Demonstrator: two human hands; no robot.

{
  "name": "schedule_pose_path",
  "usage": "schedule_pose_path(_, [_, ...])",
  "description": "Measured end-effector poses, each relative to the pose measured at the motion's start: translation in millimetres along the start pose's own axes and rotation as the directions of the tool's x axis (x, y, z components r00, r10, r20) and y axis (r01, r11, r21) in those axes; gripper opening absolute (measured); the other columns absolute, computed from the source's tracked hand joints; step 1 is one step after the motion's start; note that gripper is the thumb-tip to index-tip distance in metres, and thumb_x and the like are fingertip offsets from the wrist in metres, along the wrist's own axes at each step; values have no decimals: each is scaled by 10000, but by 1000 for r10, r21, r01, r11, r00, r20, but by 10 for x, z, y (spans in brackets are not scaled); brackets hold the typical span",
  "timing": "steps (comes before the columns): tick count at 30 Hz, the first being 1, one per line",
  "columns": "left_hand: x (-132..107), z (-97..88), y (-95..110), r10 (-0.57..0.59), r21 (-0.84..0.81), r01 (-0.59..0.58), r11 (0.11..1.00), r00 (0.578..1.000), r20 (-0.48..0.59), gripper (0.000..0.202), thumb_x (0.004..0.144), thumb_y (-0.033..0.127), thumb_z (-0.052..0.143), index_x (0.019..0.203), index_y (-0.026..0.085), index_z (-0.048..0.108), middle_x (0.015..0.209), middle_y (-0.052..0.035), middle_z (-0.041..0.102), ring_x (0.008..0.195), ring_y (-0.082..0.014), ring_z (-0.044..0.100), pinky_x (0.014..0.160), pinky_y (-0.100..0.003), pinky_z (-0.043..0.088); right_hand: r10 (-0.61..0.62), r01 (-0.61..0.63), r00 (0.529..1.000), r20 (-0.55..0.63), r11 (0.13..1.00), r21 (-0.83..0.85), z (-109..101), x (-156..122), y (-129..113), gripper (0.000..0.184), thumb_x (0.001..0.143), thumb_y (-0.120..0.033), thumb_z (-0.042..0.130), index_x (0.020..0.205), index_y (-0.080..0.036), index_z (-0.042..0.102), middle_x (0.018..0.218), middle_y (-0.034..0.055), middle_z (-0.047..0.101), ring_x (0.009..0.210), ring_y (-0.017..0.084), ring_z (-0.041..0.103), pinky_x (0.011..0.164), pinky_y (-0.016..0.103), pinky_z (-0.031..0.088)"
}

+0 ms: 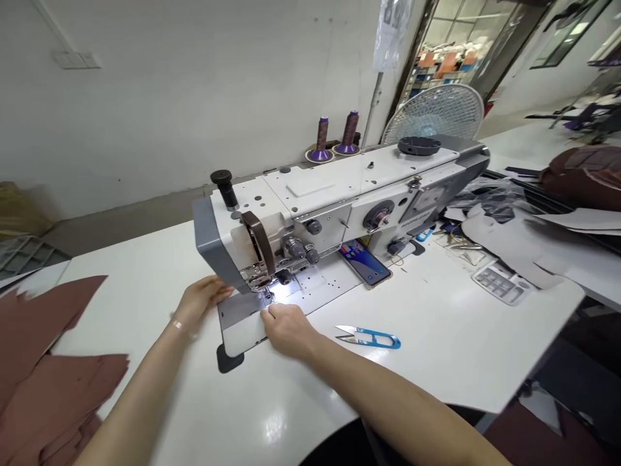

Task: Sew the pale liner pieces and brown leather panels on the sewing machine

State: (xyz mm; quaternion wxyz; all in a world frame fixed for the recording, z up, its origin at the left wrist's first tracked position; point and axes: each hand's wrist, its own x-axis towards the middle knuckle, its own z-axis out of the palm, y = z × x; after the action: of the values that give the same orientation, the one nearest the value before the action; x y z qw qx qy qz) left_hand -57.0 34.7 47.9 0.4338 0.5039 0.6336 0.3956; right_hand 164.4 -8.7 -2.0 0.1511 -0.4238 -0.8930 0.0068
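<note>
Near the front edge of the desk (417, 336), a pale grey piece of material (241, 323) lies under the needle of a sewing machine (320, 220). The right hand (288, 330) rests flat on it, fingers (269, 314) together, not clamped; the left hand (201, 301) rests flat at its edge. A grey compartmented tray (499, 281) sits far right, contents unclear.

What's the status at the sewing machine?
Left hand and right hand on grey sheet. Sheet under presser foot. Blue thread snips on table, right of hands.
</note>
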Motion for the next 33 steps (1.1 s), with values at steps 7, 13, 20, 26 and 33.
schedule_pose_path(7, [-1279,-1491,-721,283,754,162,637,860,-424,505,761,453,410,1088,122,606,1217,-171,589,1194,-319,494,1063,-477,343,7,-8,999,-46,1000,-12,-10,-55,-35,192,829,-83,411,777,-176,571,675,26,546,600,145,465,540,274,225])
schedule_pose_path(13, [-1784,-1790,-1046,223,873,316,372,883,-414,549,814,430,384,1203,86,560,1332,-189,501,1270,-313,421,1070,-469,318,-40,39,992,-118,999,-18,60,-47,-18,280,904,-178,332,842,-195,604,639,16,539,542,143,482,497,258,232])
schedule_pose_path(20, [-1756,-2103,-847,94,758,596,266,766,-635,493,846,328,334,1187,52,557,1199,-244,573,1129,-350,515,915,-473,417,-57,48,984,-168,997,-57,74,-77,-8,293,912,-213,321,869,-210,611,648,16,564,537,146,530,481,250,278])
schedule_pose_path(26, [-1589,-2457,-785,-35,735,592,331,786,-618,343,767,247,404,911,90,674,927,-244,668,942,-351,612,815,-460,450,-60,47,987,-152,995,-85,93,-78,-3,302,916,-200,312,884,-200,613,665,18,577,560,150,554,490,249,301])
schedule_pose_path(33, [-1663,-3072,-522,-135,557,574,600,759,-637,365,762,456,489,791,159,697,860,-88,720,824,-247,650,740,-302,488,-59,49,986,-157,996,-68,53,-73,-14,305,917,-200,309,889,-201,613,667,19,581,562,152,557,487,251,303])
